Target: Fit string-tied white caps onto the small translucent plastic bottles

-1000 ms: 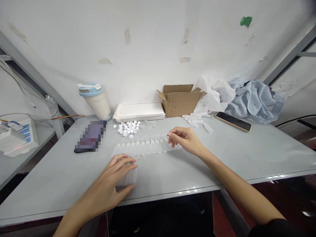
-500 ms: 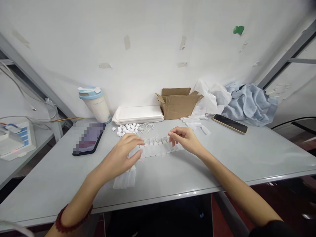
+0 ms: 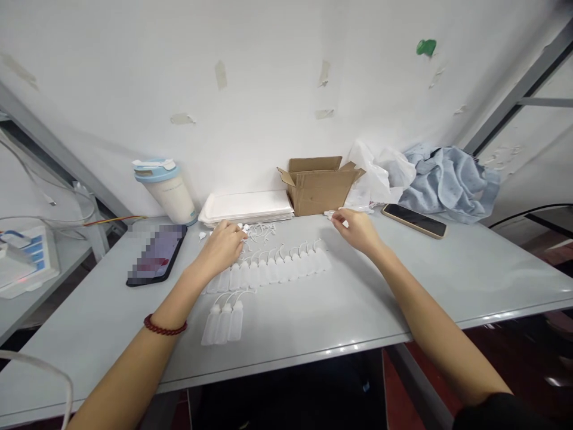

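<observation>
At the back left, my left hand [image 3: 222,248] reaches over a heap of small white caps [image 3: 244,227], its fingers bent down together. What its fingertips hold, if anything, is hidden. My right hand [image 3: 356,230] is at the small translucent plastic bottles [image 3: 329,214] in front of the box, thumb and fingers closed on one, partly covered. Between the hands lies a slanting row of several flat translucent bottles [image 3: 280,270] with white caps and thin curved tubes. Three more such bottles [image 3: 224,322] lie side by side nearer the front edge. Loose thin white tubes [image 3: 263,230] lie beside the caps.
An open cardboard box [image 3: 320,191] and a stack of white packets [image 3: 246,206] stand against the wall. A tumbler [image 3: 168,194] and a phone [image 3: 156,257] are at left. Another phone [image 3: 414,221], a plastic bag [image 3: 382,173] and blue cloth [image 3: 452,182] are at right.
My left hand has moved back and slightly left, from the bottle row to the caps. My right hand has moved back and right, from the row to the loose bottles.
</observation>
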The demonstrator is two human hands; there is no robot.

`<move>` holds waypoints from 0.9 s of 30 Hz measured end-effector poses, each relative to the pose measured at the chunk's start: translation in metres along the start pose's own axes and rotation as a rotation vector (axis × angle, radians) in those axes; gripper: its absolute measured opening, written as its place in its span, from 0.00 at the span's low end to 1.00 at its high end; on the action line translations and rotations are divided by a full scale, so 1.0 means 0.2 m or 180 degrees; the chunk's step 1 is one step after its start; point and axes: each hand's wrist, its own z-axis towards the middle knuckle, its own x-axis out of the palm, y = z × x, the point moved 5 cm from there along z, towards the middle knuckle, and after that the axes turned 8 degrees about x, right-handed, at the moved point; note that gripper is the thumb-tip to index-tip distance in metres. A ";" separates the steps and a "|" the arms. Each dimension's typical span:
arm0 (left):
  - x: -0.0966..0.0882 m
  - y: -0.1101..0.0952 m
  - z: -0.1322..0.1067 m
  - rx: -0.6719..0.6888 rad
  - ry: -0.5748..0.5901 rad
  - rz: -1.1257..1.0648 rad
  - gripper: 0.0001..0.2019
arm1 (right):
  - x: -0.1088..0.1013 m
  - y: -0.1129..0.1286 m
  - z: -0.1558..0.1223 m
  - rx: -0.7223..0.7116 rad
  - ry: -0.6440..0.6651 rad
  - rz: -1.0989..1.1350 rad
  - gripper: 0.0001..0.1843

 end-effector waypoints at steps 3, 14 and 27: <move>0.00 -0.01 -0.01 -0.0076 0.0061 0.0130 0.14 | 0.01 -0.06 0.02 0.0187 0.0109 -0.0787 0.11; 0.02 0.00 -0.05 -0.0197 0.0229 0.0296 0.13 | 0.05 -0.17 0.03 0.0684 0.0643 -0.0983 0.15; 0.04 -0.01 -0.03 -0.0336 0.0472 0.0123 0.15 | 0.10 -0.18 0.02 0.0674 0.0682 -0.0764 0.15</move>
